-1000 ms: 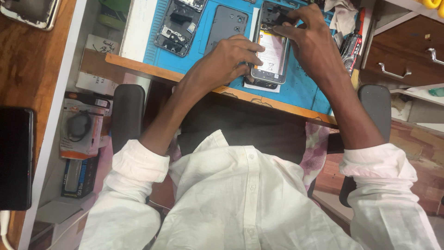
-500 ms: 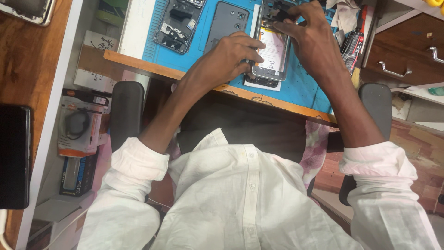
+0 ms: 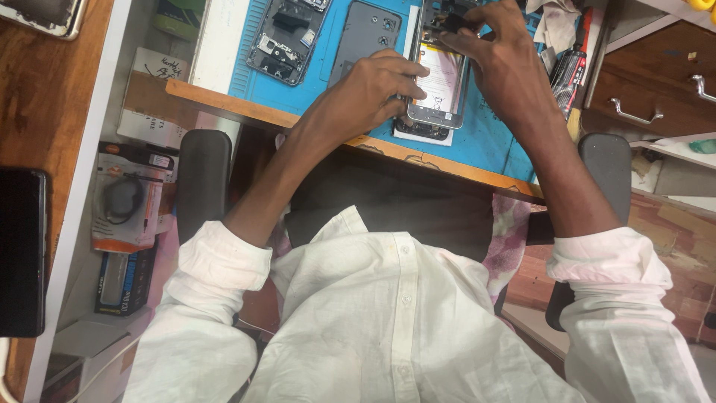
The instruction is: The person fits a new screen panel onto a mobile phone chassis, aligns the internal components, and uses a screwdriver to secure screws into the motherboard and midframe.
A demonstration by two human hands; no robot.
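Two hands on one opened phone [image 3: 440, 82], which lies on the blue mat [image 3: 492, 142] at the table [image 3: 224, 104] edge. Left hand [image 3: 373, 93] has its fingers curled around the phone's lower left side, steadying it. Right hand [image 3: 500, 56] pinches a small dark part [image 3: 451, 21] at the phone's top. A grey back cover [image 3: 365, 37] and second opened phone [image 3: 287, 37] lie just beside. Risk: a hard tug could tear the part, or push the phone off the near edge.

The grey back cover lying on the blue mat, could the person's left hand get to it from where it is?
Probably yes. The left hand holds the opened phone, and the grey back cover lies right beside it on the blue mat, nothing between.
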